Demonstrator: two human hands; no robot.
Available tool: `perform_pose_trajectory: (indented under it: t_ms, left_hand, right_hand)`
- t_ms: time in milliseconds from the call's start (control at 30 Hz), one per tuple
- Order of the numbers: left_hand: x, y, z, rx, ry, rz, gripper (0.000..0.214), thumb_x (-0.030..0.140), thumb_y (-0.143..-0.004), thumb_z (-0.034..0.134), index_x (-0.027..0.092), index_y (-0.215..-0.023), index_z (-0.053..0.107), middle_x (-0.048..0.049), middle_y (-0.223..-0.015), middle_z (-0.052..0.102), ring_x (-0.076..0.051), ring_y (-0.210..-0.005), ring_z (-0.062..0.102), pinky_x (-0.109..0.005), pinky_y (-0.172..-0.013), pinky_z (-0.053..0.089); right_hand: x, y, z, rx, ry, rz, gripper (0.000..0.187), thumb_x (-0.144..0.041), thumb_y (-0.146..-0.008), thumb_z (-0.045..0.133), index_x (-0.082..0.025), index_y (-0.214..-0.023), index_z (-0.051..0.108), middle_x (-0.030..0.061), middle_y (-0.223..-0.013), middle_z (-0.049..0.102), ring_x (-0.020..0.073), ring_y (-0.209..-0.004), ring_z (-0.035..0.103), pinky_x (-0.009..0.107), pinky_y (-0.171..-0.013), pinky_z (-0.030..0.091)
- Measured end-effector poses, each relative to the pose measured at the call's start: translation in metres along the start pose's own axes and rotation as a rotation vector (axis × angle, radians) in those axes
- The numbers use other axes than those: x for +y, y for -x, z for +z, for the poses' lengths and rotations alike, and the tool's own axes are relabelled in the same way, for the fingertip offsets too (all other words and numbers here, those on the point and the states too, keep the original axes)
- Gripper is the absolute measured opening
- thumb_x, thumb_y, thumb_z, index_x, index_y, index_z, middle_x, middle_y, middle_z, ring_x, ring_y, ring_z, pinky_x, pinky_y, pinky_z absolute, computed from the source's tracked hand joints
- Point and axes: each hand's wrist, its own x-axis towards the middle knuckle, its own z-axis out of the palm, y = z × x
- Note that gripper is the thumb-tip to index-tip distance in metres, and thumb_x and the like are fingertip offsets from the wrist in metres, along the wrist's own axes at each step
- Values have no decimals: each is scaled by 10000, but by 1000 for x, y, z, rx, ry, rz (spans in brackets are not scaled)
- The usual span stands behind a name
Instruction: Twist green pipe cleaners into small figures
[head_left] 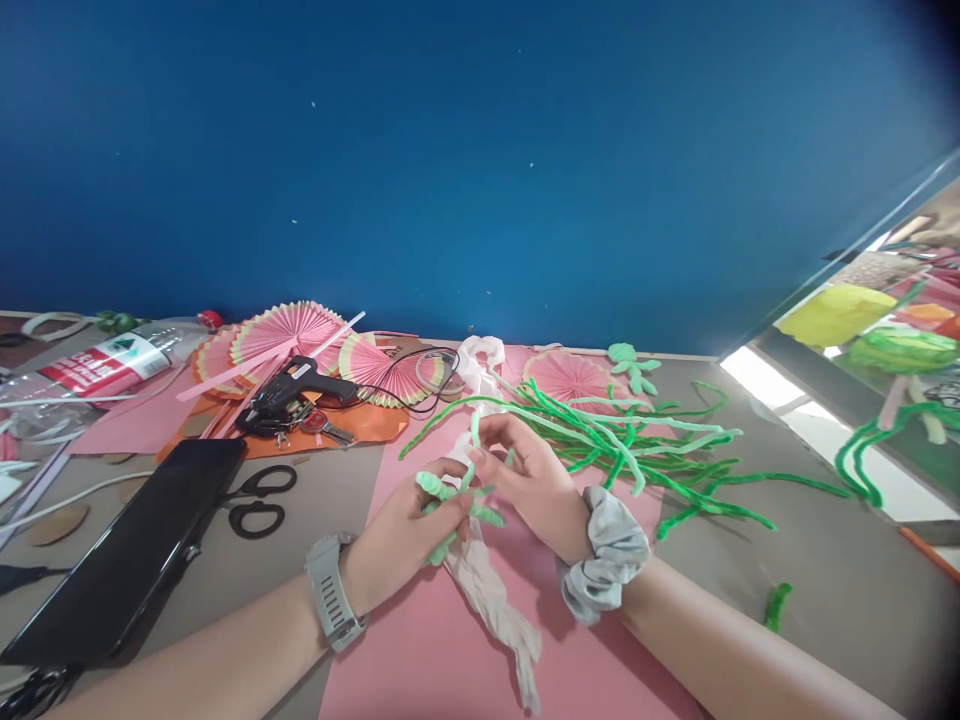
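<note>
Head view, only view.

- Left hand: grip closed on a light green pipe cleaner, bent into loops. Fingers wrap it from the left. Grey watch on that wrist.
- Right hand: grip closed too, fingertips pinching the upper end of the same pipe cleaner. Grey scrunchie on that wrist.
- The pipe cleaner sits between both hands, just above the pink paper sheet, centre of the worktop.
- White crumpled strip runs under the hands and out toward the near edge. Can't tell if either hand holds it.
- Pile of green pipe cleaners just right of the right hand, partly on the pink sheet. One short green bit lies well apart, further right.
- Left side: black flat device, scissors beside it, black glue gun behind, resting on pink pleated paper fans. Plastic bottle lying on its side at far left.
- Blue wall behind.
</note>
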Motion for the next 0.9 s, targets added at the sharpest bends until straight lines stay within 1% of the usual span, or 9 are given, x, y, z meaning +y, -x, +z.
perform_pose_trajectory:
  t_ms: [67, 133, 233, 300, 433, 567, 700, 800, 900]
  left_hand:
    - [-1, 1, 0, -5, -12, -8, 252, 393, -828, 463, 190, -975, 488, 48, -532, 500, -57, -387, 392, -173, -398, 328]
    - [0, 0, 0, 5, 29, -29, 266, 410, -828, 456, 187, -970, 487, 46, -528, 505, -61, -387, 410, -178, -405, 339]
    - [1, -1, -1, 20, 108, -60, 263, 419, -826, 457, 200, -971, 476, 50, -503, 507, -73, -386, 442, -179, -405, 346]
    - [1, -2, -1, 10, 128, -60, 246, 416, -823, 464, 201, -941, 481, 51, -493, 507, -79, -385, 459, -176, -398, 344]
    - [1, -3, -3, -28, 116, -87, 256, 410, -820, 466, 191, -951, 487, 54, -497, 502, -66, -345, 427, -166, -358, 315]
    - [-3, -2, -5, -54, 93, -109, 387, 421, -820, 462, 190, -1129, 441, 60, -466, 497, -78, -337, 421, -173, -344, 329]
    - [-5, -2, -6, -90, 113, -118, 522, 412, -820, 466, 209, -1278, 321, 68, -446, 500, -101, -333, 452, -192, -345, 355]
    - [-4, -2, -7, -98, 118, -135, 554, 416, -815, 477, 211, -1301, 309, 67, -452, 499, -100, -331, 462, -193, -345, 343]
    - [-3, -2, -8, -75, 110, -138, 564, 417, -805, 492, 205, -1302, 327, 70, -449, 491, -93, -330, 460, -191, -356, 337]
  right_hand:
    - [1, -1, -2, -15, 114, -41, 106, -291, -814, 519, -204, -876, 519, 6, -802, 561, 123, -673, 527, 215, -512, 407]
    - [0, -1, -5, -47, 228, -123, 96, -239, -829, 493, -212, -906, 543, 14, -814, 589, 135, -714, 548, 224, -551, 418]
    - [-1, -2, -11, -105, 354, -246, 207, -148, -838, 444, -233, -995, 549, 26, -886, 610, 141, -774, 570, 247, -646, 437]
    - [-3, -3, -15, -142, 411, -286, 262, -117, -837, 419, -241, -1031, 545, 30, -908, 613, 144, -786, 576, 263, -687, 440]
    - [-7, -4, -20, -191, 443, -230, 286, -134, -826, 426, -252, -1067, 523, 21, -881, 615, 138, -719, 586, 251, -627, 448]
    - [-11, -5, -20, -227, 389, -176, 291, -143, -812, 443, -262, -1070, 507, 4, -859, 607, 123, -672, 591, 234, -598, 449]
    - [-12, -3, -18, -181, 374, -150, 250, -172, -816, 447, -261, -1042, 509, -4, -815, 599, 121, -651, 586, 224, -557, 433]
    - [-12, -1, -15, -152, 353, -117, 224, -191, -820, 437, -252, -1021, 516, -3, -776, 596, 126, -635, 582, 222, -526, 417]
    - [-10, 0, -12, -127, 322, -94, 193, -180, -812, 429, -228, -962, 540, 0, -752, 589, 122, -616, 572, 222, -517, 411]
